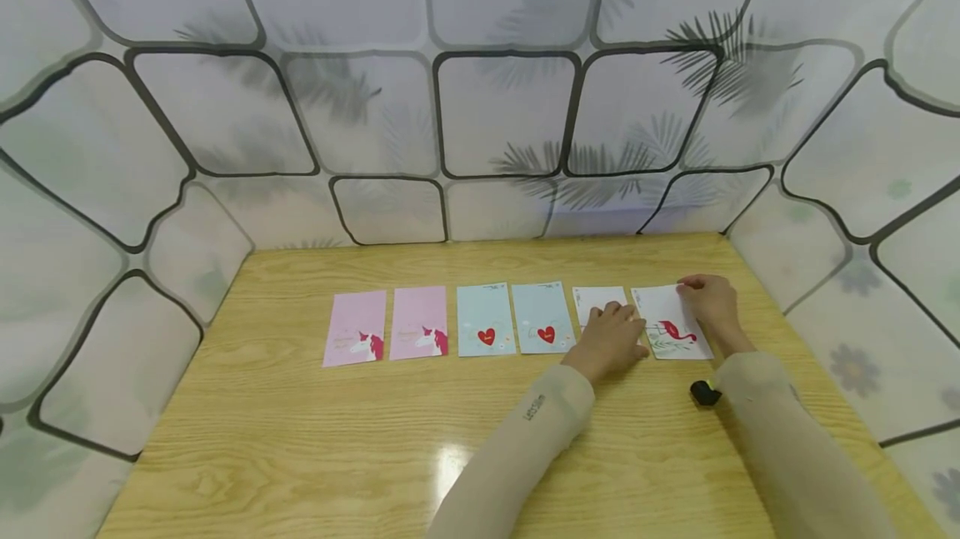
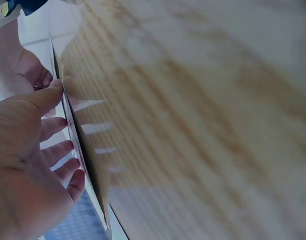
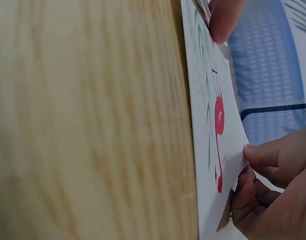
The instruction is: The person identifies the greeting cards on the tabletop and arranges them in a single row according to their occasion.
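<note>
At the right end of a row of cards lies a white card with a red flamingo (image 1: 666, 331). My right hand (image 1: 708, 303) is at its upper right corner; the right wrist view shows thumb and curled fingers pinching the edge of the flamingo card (image 3: 220, 125). My left hand (image 1: 609, 341) rests over the neighbouring white card (image 1: 597, 297), hiding most of its lower part. Its fingers are spread, with fingertips near the gap between both white cards. Seen from the left wrist, the left thumb (image 2: 55, 90) and relaxed fingers touch along a card's edge.
Left of the hands lie two light blue cards with red hearts (image 1: 486, 318) and two pink unicorn cards (image 1: 355, 326). A small black object (image 1: 705, 393) sits beside the right sleeve. Patterned fabric walls (image 1: 495, 131) enclose the wooden table (image 1: 315, 439) at the back and sides.
</note>
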`<state>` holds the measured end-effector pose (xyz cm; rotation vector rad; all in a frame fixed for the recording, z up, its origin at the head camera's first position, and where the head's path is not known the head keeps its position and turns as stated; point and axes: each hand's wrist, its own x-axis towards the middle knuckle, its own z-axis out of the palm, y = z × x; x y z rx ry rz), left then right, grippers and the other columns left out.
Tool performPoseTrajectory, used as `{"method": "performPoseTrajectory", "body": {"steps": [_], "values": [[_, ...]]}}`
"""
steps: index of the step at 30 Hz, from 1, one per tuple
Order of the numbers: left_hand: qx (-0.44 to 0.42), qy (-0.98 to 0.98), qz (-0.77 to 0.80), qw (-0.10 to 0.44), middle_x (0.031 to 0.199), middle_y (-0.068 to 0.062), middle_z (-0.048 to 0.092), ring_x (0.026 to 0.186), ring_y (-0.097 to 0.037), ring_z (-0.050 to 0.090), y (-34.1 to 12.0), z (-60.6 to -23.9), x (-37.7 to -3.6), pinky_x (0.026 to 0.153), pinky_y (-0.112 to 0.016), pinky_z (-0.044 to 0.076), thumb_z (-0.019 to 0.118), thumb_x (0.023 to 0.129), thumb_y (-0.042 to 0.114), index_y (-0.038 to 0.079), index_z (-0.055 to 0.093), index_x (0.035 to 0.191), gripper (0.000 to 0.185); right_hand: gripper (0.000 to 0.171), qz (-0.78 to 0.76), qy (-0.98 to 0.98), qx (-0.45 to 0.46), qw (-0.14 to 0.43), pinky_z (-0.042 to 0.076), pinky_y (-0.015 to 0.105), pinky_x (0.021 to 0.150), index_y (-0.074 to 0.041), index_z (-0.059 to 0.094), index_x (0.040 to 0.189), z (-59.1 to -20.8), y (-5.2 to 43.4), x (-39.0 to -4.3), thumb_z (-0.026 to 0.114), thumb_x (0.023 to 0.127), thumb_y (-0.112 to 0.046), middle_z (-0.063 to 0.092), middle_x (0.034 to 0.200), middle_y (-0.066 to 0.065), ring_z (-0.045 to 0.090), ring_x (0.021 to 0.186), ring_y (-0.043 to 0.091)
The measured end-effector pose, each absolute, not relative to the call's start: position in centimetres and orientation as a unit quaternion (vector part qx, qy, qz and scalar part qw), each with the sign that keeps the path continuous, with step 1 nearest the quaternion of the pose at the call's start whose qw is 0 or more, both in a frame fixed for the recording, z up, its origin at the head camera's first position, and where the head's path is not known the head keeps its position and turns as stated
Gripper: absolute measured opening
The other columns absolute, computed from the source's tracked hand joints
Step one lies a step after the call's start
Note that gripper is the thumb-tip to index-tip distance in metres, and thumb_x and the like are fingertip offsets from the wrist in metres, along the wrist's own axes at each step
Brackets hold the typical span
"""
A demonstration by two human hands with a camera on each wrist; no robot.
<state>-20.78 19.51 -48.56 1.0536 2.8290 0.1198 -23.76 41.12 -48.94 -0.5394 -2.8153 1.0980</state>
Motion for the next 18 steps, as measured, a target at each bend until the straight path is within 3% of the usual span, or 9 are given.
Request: {"method": "performPoseTrajectory", "body": {"steps": [11,18], "values": [[0.35,0.934,0.031,0.066,0.163,0.011,0.036,0.149,-0.014,0.03,19.24,-48.08,-20.51,0.116,-0.036,0.032,0.05,0.105,0.057,0.036,0.05,0.153,0.052,0.034,0.324,-0.928,-0.177,0.038,0.049,0.045,0.08,0.011,0.066,0.12,-49.16,40.91,-23.88,0.057,0.105,-0.019,0.066,0.118,0.031,0.061,0.1,0.04],[0.354,0.931,0.057,0.065,0.163,0.01,0.037,0.149,-0.014,0.031,19.09,-48.34,-20.62,0.118,-0.036,0.03,0.055,0.104,0.054,0.032,0.05,0.153,0.054,0.045,0.338,-0.923,-0.174,0.052,0.048,0.042,0.078,0.015,0.06,0.128,-49.19,40.92,-23.52,0.055,0.106,-0.024,0.062,0.121,0.033,0.059,0.103,0.041]]}}
